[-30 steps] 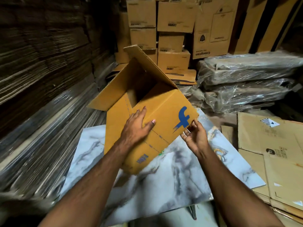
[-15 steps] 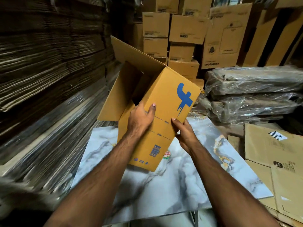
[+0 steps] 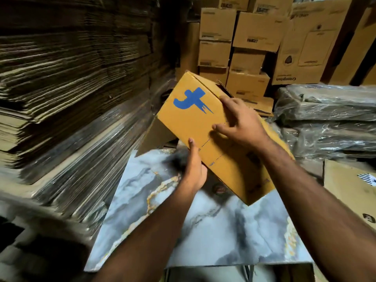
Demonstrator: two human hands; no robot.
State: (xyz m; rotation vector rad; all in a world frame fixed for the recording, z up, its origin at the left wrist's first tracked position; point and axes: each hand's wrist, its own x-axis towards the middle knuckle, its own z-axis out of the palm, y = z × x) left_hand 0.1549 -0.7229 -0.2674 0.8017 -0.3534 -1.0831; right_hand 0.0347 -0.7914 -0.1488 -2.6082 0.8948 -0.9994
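The yellow cardboard box point(image 3: 189, 123) is held in the air above the bench point(image 3: 223, 237), tilted so that one corner points down toward the bench's marbled grey top without touching it. Its broad face, printed with a blue logo point(image 3: 191, 100), is turned up toward the camera. A loose brown flap point(image 3: 156, 135) hangs off the box's end over the far left corner of the bench, and the opposite end shows a ragged opened edge.

The left hand point(image 3: 194, 169) grips the box from below at the edge nearest the bench: its thumb point(image 3: 192, 146) is pressed flat on the printed face, while the fingers go under the box and are hidden. The right hand point(image 3: 242, 127) lies on top of the same face with its fingers spread and fairly straight, the forefinger reaching the upper edge beside the opened end and the thumb stretched out toward the left hand. Whether its outer fingers wrap over the far side of the box cannot be told.

Left of the bench a tall stack of flat cardboard sheets point(image 3: 71, 78) rises like a wall. Beyond the bench stand piled brown cartons point(image 3: 258, 31). To the right of the bench and farther back lie plastic-wrapped bundles point(image 3: 329, 110), and just beside its right edge rest flattened cartons point(image 3: 350, 190)
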